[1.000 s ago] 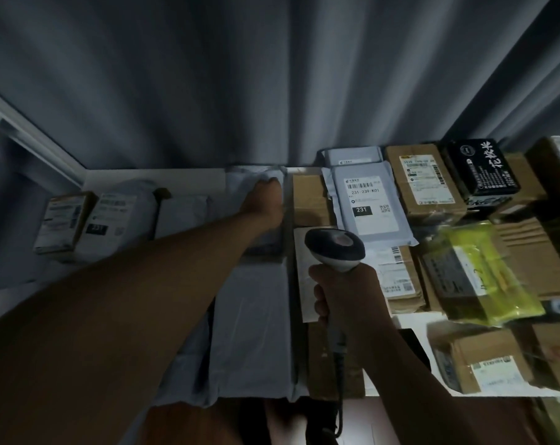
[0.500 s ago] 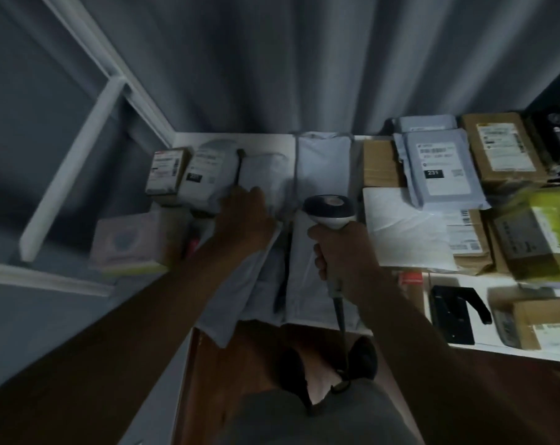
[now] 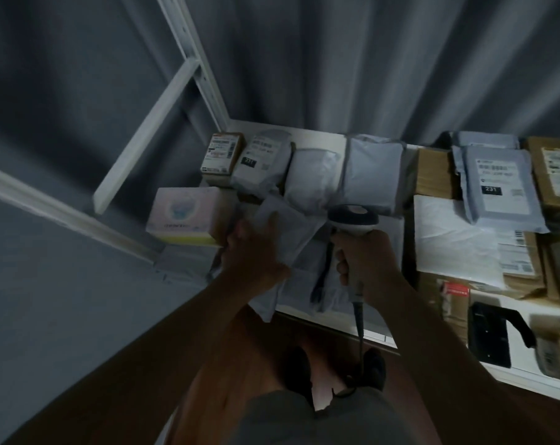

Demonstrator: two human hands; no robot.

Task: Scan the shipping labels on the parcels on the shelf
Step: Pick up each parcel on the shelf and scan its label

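My right hand (image 3: 363, 258) grips the handle of a corded barcode scanner (image 3: 352, 218), whose head points at the grey mailer bags in the middle of the white shelf (image 3: 320, 130). My left hand (image 3: 251, 252) holds the edge of a thin grey mailer bag (image 3: 283, 220) that lies at the shelf's front. Behind it sit a rounded white bag (image 3: 314, 181) and a grey-blue bag (image 3: 373, 175), with no label showing. To the left stand a small labelled brown box (image 3: 220, 152) and a white bag with a label and a 231 tag (image 3: 262, 159).
A pink box (image 3: 185, 215) sits at the shelf's left front by the white shelf frame (image 3: 150, 126). To the right lie cardboard boxes (image 3: 431, 171), a grey mailer tagged 231 (image 3: 493, 181), a white bag (image 3: 455, 239) and a black scanner stand (image 3: 490, 335). A grey curtain hangs behind.
The view has swung left and down. My left hand drew back from the far bags to the front of the shelf and took hold of a thin grey bag. The scanner stays in my right hand.
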